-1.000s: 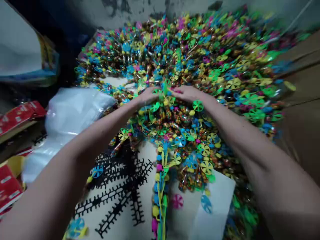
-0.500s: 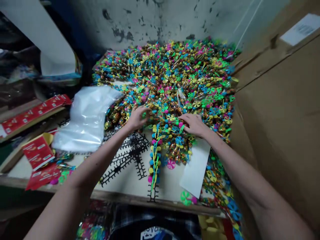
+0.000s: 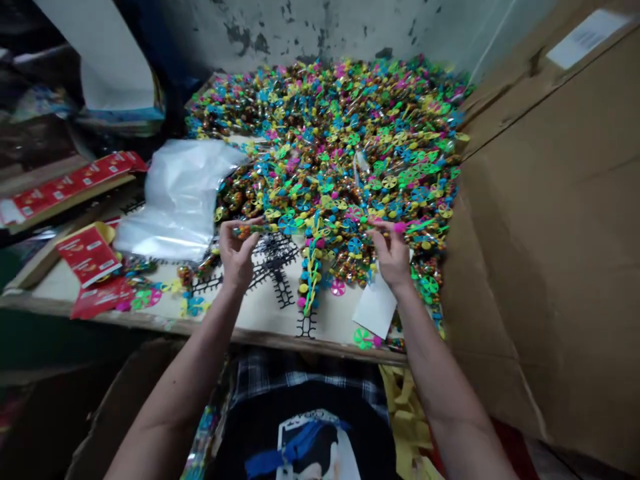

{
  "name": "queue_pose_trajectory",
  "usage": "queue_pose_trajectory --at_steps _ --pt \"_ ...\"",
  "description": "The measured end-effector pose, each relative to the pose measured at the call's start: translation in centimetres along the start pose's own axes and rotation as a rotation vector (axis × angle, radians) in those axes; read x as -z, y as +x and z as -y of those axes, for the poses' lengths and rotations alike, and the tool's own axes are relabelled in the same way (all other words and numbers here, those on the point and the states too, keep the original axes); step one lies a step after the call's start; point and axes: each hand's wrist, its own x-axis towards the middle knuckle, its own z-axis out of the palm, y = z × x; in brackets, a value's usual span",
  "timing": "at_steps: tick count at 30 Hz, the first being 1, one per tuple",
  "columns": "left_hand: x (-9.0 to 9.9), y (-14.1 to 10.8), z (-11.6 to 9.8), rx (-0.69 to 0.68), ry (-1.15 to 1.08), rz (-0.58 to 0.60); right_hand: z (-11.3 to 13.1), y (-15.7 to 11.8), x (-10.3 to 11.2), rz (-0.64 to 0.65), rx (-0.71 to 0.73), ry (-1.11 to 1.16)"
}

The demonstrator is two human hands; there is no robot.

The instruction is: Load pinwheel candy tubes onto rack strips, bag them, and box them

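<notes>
My left hand point(image 3: 237, 253) pinches a small candy-filled tube toy with a blue wheel end, left of the black rack. My right hand point(image 3: 391, 250) grips another small toy with a pink ball and green part, over the pile's front edge. Between my hands, a black plastic rack point(image 3: 307, 327) lies upright toward me, its upper part lined with colourful toys point(image 3: 311, 273). More black racks point(image 3: 280, 287) lie crossed to its left. Behind both hands spreads a large heap of colourful toys point(image 3: 340, 140).
Clear plastic bags point(image 3: 177, 200) and red printed cards point(image 3: 90, 253) lie at the left. A white card point(image 3: 377, 307) is near the front edge. A large cardboard box point(image 3: 545, 233) stands at the right, a wall point(image 3: 340, 30) behind.
Both hands have moved apart and away from the heap, each now with a toy between its fingers. The view has tilted down, showing more of the lap.
</notes>
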Motion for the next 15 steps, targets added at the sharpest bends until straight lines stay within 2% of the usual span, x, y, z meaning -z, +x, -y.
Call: queue_pose_trajectory --at_steps 4,6,12,15 --pt "0.0 -2.9 -0.5 0.236 -0.118 0.002 1.5 -5.1 -1.0 0.007 -0.152 0.116" --pt "0.2 -4.0 -0.5 0.306 -0.129 -0.002 1.7 -7.4 -1.6 0.018 -0.232 0.162" --pt "2.6 -5.6 0.3 0.349 0.059 0.024 1.5 -12.8 -2.9 0.166 -0.382 0.35" --pt "4.1 -6.3 0.9 0.333 0.267 0.084 0.7 -14.7 -3.5 0.166 -0.403 0.384"
